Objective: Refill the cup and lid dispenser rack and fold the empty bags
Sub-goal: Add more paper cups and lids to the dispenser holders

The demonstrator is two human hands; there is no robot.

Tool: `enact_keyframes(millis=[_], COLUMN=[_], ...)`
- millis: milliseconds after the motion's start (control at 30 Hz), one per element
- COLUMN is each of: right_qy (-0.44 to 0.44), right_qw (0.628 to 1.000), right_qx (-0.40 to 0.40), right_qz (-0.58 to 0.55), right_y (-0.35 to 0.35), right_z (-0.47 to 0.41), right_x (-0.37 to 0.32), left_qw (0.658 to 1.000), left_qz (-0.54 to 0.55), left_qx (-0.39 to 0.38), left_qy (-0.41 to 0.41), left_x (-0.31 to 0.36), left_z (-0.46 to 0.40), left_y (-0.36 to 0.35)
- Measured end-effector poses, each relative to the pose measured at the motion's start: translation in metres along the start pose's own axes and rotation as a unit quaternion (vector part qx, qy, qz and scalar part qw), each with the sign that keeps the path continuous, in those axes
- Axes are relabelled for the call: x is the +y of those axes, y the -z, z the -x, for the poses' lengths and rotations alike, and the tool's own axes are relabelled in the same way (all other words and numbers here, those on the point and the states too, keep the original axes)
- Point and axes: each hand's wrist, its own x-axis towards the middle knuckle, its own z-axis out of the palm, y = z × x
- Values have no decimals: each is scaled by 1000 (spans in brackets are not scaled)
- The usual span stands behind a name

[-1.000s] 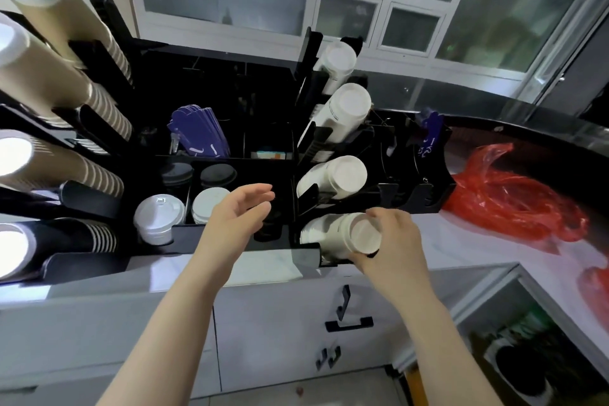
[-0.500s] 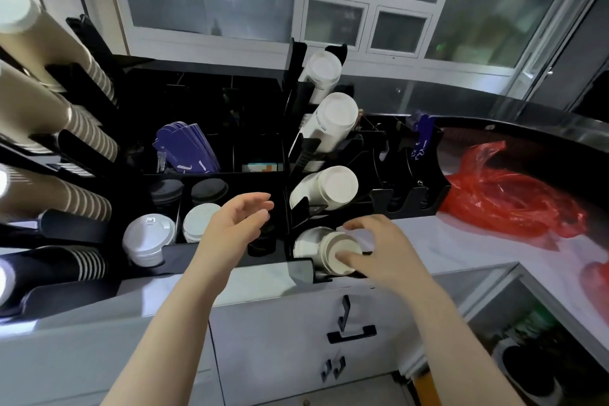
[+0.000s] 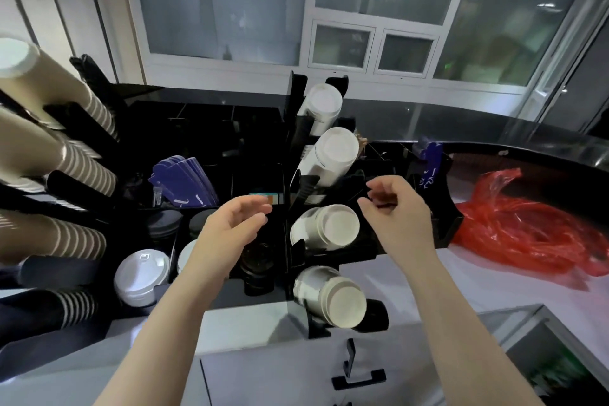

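Note:
A black dispenser rack (image 3: 293,102) stands on the counter with several slanted stacks of white cups. The lowest white stack (image 3: 333,297) lies in its bottom slot, and another stack (image 3: 329,229) sits just above it. My right hand (image 3: 397,217) hovers beside that upper stack, fingers loosely curled, holding nothing. My left hand (image 3: 230,231) floats in front of the lid compartments, relaxed and empty. White lids (image 3: 141,277) and dark lids (image 3: 164,224) fill the tray at the left. A crumpled red plastic bag (image 3: 524,227) lies on the counter to the right.
Striped brown and dark cup stacks (image 3: 75,175) jut out from a second rack at the far left. Blue sleeves (image 3: 184,181) stand behind the lids. White drawers with black handles (image 3: 359,379) sit below the counter. Windows run along the back wall.
My right hand has let go of the bottom white cup stack and risen to the level of the stack above. The left hand stayed about where it was.

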Motion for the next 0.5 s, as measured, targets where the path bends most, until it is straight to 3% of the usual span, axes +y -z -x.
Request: enact_keyframes(millis=[200, 300, 367, 500], right_qy=[8, -6, -36, -161], right_qw=[1000, 997, 988, 947], right_qx=[-5, -66, -114, -121], right_qz=[-13, -28, -101, -250], right_y=[-11, -16, -19, -31], right_z=[-43, -59, -71, -98], right_x=[9, 17, 21, 36], left_qw=[999, 999, 999, 1000], left_qz=[-6, -15, -20, -20], left_qx=[13, 11, 11, 7], left_qy=[-32, -39, -43, 9], left_x=[19, 22, 22, 18], left_z=[-27, -41, -54, -93], left_y=[-8, -14, -20, -32])
